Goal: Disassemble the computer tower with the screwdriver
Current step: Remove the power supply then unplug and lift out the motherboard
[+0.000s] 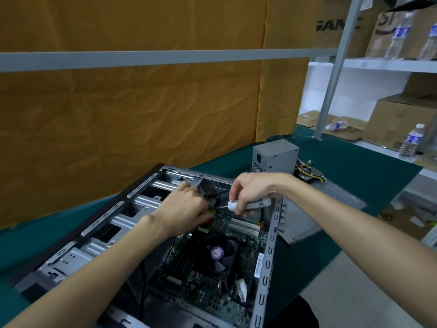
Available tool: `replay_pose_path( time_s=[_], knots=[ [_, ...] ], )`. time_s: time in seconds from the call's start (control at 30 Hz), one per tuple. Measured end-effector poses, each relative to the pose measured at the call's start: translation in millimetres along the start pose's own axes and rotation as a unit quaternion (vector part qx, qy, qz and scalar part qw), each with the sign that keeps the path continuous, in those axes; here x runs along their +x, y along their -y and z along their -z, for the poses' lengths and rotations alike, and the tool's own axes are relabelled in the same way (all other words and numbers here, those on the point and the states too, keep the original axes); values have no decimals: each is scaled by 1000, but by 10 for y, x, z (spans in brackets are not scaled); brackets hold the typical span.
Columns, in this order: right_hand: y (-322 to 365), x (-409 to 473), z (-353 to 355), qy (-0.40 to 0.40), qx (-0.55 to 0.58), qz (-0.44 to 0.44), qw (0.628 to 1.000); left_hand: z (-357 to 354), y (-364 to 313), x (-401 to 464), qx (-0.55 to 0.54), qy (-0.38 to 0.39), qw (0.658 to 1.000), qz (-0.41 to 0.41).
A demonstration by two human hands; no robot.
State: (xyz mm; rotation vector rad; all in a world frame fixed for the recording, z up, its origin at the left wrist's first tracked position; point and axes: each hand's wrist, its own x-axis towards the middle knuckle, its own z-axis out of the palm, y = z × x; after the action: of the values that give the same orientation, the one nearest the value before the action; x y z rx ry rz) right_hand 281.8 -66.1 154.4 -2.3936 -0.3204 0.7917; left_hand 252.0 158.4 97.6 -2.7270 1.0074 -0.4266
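On the green-covered table [354, 176], seen from the head camera, the computer tower [165, 245] lies on its side with the panel off and its motherboard [212, 268] facing up. The right hand [250, 190] grips the pale handle of the screwdriver [248, 205], fingers wrapped round it. The tool's long axis runs nearly level from right to left, with the thin shaft pointing toward the left hand [186, 207]. That hand reaches into the case just beside the shaft's tip; its fingertips are curled down at something small near the yellow connector, but they hide what they pinch, so whether they hold a screw or a cable I cannot tell. Tip and fingertips meet at the upper corner of the board, just above the white expansion slots [243, 227]. The left hand looks nearer to the fastener, and the driver would probably have to come in over its knuckles.

Near that spot, the CPU fan [218, 254] sits toward the viewer and the drive bays [142, 202] line the left wall. A grey power supply [275, 156] stands outside the case behind the right hand, its wires trailing. Water bottles [411, 140] stand well apart on the shelving [378, 65].
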Motion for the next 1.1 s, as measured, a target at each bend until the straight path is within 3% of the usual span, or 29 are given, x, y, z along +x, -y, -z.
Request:
replay_pose_path(
  time_s=[0.1,0.17,0.27,0.33,0.47,0.6,0.7,0.87,1.1],
  knots=[
    [5,-9,22,32,15,2,999,-50,10,44,38,36,999,0],
    [12,9,14,24,1,4,1000,-98,-3,24,53,2,998,-28],
    [26,39,20,-5,10,42,999,-120,-73,36,36,-15,999,-25],
    [38,46,49,-31,35,82,996,-138,-107,91,-45,-1,999,6],
    [38,90,53,-152,122,157,968,-133,-120,275,-234,30,965,111],
    [-39,297,-138,-322,16,228,919,-214,-182,365,-330,63,923,188],
    [-132,498,-291,-301,0,268,915,-348,-197,312,-345,99,910,205],
    [-145,606,-377,-267,23,330,905,-460,-185,210,-343,82,904,242],
    [-163,613,-413,-271,-26,327,905,-468,-232,193,-335,96,905,245]
  ],
)
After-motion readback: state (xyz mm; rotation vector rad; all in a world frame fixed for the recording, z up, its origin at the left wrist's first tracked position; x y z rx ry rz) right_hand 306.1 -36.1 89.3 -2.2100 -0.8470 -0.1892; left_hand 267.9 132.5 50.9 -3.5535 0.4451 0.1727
